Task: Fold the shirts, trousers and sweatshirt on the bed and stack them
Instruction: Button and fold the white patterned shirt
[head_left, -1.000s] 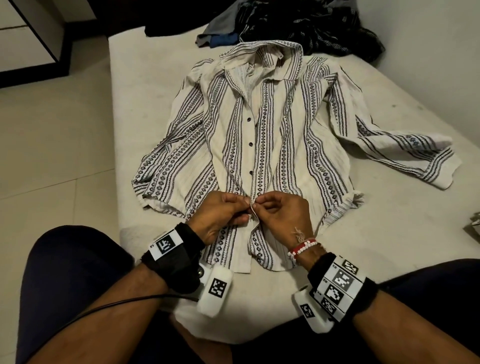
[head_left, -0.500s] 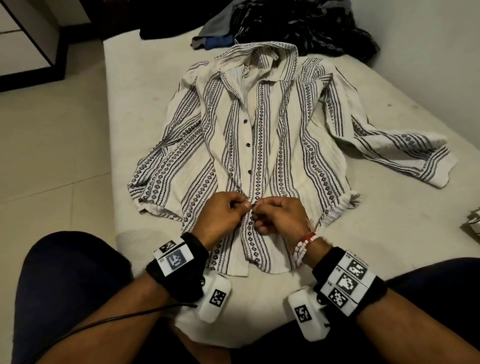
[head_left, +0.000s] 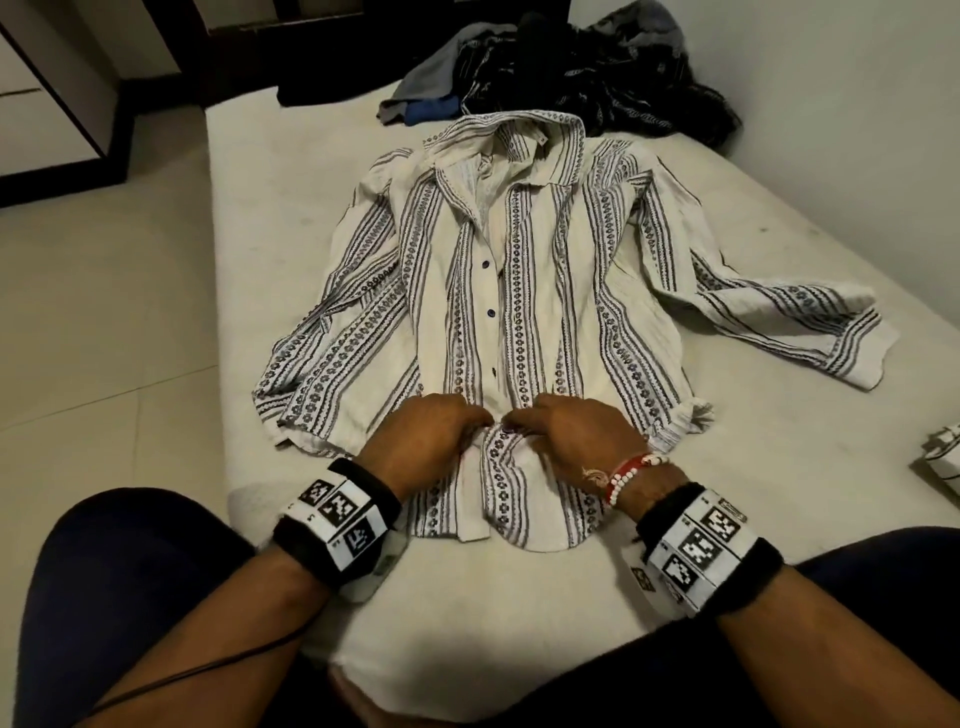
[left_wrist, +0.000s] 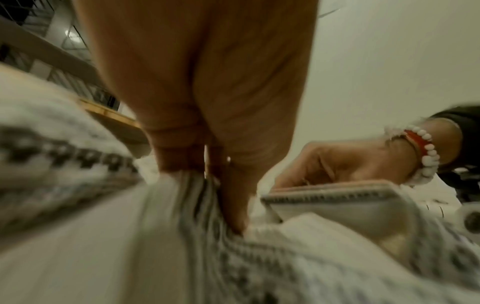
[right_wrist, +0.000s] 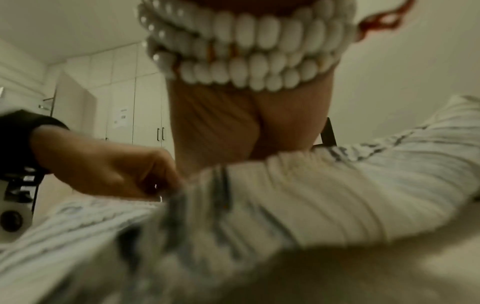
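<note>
While the striped button-up shirt lies spread face-up on the bed, the left hand and right hand each pinch its front edges between them, likely to close a lower button before folding.

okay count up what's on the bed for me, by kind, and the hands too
Striped shirt: 1
Dark clothes heap: 1 (pieces inside cannot be told apart)
Hands: 2, left hand, right hand, both pinching the shirt front
Total: 4
</note>
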